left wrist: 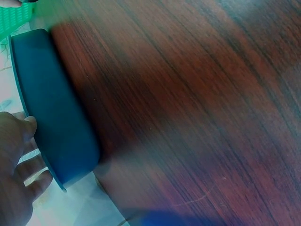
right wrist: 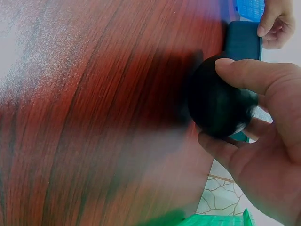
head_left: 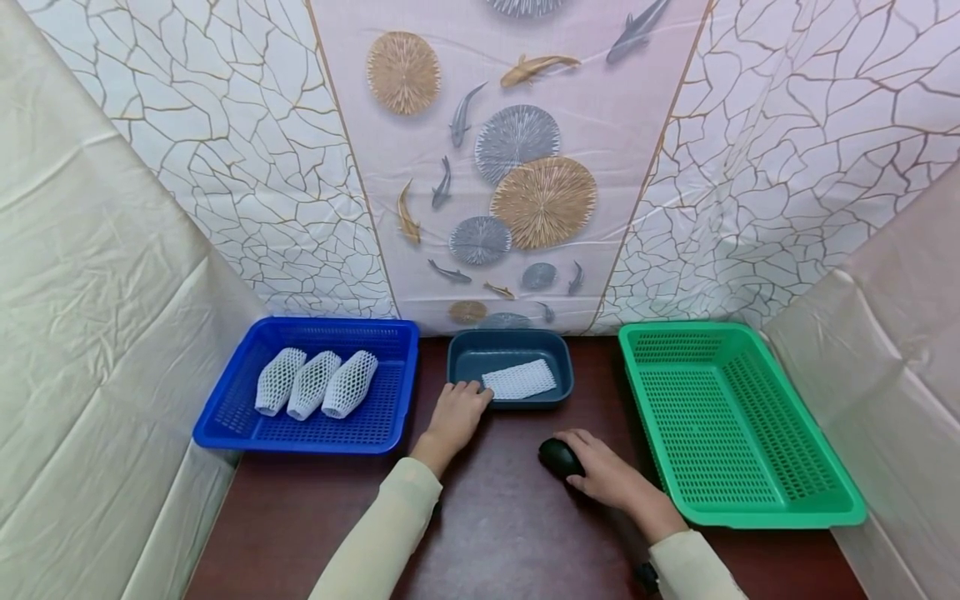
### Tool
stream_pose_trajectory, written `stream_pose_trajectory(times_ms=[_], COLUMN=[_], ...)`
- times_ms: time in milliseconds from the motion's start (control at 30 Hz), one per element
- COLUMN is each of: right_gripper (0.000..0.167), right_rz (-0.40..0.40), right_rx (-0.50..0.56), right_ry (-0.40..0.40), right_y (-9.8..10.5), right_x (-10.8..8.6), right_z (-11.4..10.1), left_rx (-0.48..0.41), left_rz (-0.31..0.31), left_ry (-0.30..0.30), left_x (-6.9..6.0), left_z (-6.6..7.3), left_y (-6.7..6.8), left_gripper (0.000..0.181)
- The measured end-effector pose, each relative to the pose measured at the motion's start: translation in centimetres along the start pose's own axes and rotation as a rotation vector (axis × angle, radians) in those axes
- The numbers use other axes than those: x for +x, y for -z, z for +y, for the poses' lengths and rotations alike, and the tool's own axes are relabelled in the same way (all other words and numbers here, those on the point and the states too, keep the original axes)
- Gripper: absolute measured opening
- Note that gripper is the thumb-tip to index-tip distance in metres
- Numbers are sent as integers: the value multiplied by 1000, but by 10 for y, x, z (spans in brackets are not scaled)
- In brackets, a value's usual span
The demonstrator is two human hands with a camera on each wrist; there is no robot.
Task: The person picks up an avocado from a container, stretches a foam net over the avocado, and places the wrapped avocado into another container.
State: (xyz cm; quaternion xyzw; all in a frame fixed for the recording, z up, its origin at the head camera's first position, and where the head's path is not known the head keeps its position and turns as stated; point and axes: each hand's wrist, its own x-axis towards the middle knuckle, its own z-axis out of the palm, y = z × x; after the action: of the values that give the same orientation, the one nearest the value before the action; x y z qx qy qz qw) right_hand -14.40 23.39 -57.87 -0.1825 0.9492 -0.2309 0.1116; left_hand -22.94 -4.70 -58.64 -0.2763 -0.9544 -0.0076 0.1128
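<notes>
My right hand (head_left: 603, 471) grips a smooth black oval object (head_left: 558, 457) above the table, right of centre. In the right wrist view its thumb lies across the top of the black object (right wrist: 218, 101) and the fingers curl beneath. My left hand (head_left: 459, 417) pinches the front left rim of a dark teal tray (head_left: 465, 346). In the left wrist view the thumb (left wrist: 30, 126) is on the tray's outer side, with fingers beyond the rim. Inside the tray lies a flat white foam net sleeve (head_left: 519, 381), close to the left thumb.
At the left stands a blue basket (head_left: 300, 444) with three bulging white foam nets (head_left: 350, 384) side by side. A green basket (head_left: 712, 433) stands at the right. Patterned cloth (head_left: 480, 287) hangs behind the dark wooden table (head_left: 495, 517); plain cloth lines both sides.
</notes>
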Motion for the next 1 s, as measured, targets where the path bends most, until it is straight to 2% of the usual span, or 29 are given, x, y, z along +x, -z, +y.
stream_pose_trajectory(times_ms=[367, 1000], right_gripper=[69, 77], right_rz=[-8, 11], right_rx=[19, 60], right_ry=[-16, -40], right_y=[-2, -7], right_x=[0, 0], right_z=[4, 5], left_rx=[-4, 6], left_rz=[-20, -5], left_ry=[10, 13], left_x=[0, 0], left_z=[0, 1], left_y=[-1, -2], left_gripper=[25, 25])
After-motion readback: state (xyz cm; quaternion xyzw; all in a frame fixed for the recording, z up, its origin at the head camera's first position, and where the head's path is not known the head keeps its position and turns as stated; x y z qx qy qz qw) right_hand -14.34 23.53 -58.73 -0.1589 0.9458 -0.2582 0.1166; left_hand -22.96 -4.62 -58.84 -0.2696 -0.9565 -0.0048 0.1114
